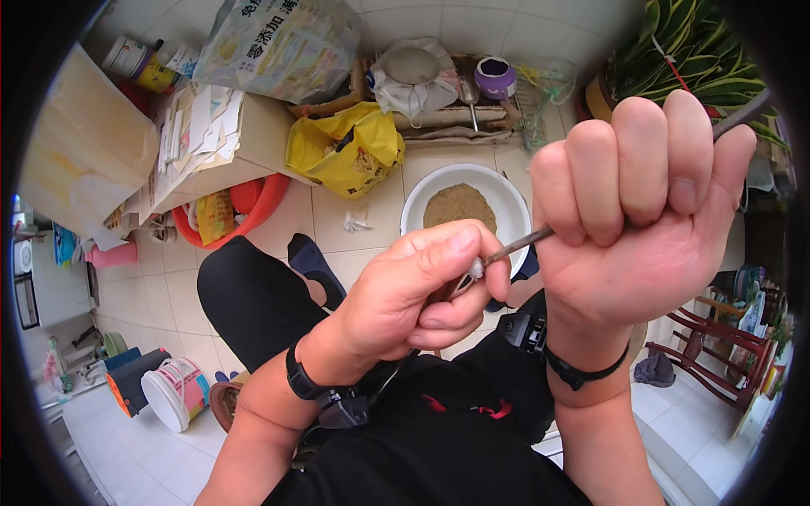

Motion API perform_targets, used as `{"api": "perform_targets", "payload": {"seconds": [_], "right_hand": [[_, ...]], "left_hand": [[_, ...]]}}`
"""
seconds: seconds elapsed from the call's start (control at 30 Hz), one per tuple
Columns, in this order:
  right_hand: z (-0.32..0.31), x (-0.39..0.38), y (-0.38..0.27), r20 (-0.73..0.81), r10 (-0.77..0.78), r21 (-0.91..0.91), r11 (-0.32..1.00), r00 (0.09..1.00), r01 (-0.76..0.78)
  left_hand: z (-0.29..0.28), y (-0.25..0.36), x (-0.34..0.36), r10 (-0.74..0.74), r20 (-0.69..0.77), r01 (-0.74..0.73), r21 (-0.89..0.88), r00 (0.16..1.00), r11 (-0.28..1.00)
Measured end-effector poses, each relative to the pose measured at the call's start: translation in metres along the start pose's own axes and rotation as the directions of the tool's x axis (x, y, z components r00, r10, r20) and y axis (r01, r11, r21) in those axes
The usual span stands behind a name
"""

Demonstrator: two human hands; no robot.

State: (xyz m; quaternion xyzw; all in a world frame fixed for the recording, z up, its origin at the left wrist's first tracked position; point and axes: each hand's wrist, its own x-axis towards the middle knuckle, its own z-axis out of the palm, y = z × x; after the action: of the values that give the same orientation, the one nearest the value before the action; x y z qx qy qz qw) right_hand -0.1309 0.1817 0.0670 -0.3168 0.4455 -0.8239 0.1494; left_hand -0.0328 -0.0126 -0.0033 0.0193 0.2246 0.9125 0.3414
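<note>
Firmly, the right hand [637, 202] makes a closed fist around a thin, dark, rigid stick [527, 242], which slants between both hands, above the lap. At its lower end the left hand [422, 287] is curled tight, thumb and forefinger pinching the stick beside a small whitish lump [477, 269]. Beyond, a round white basin [413, 201] of grainy brown powder [460, 212] sits on pale, glossy floor tiles [342, 240], near a crinkled yellow plastic bag [350, 160].

L hand [434, 282]: pinching dk rod [516, 244] | R hand [637, 253]: gripping same | wht basin [419, 194]
</note>
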Motion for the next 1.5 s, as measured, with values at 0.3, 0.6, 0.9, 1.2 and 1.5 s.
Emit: {"api": "perform_targets", "payload": {"seconds": [0.3,0.6,0.9,1.2,1.5], "right_hand": [[0.021,0.007,0.041,-0.088,-0.117,0.374,0.916,0.989,0.142],[0.026,0.0,0.053,-0.173,0.0,0.361,0.931,0.985,0.064],[0.01,0.004,0.047,-0.356,-0.023,0.364,0.917,0.934,0.161],[-0.006,-0.013,0.061,-0.39,0.013,0.258,0.961,0.921,0.095],[-0.024,-0.01,0.086,-0.476,0.253,0.385,0.921,0.842,-0.059]], "left_hand": [[-0.001,-0.006,0.0,0.004,-0.102,0.001,0.049,0.995,0.999],[-0.007,-0.016,-0.001,0.015,-0.129,-0.007,0.065,0.991,0.998],[-0.031,-0.007,0.003,-0.072,-0.013,0.071,-0.111,0.997,0.991],[-0.054,0.008,0.009,-0.053,-0.311,0.107,0.16,0.949,0.981],[-0.072,-0.014,0.02,0.016,-0.305,0.021,0.117,0.952,0.993]]}}
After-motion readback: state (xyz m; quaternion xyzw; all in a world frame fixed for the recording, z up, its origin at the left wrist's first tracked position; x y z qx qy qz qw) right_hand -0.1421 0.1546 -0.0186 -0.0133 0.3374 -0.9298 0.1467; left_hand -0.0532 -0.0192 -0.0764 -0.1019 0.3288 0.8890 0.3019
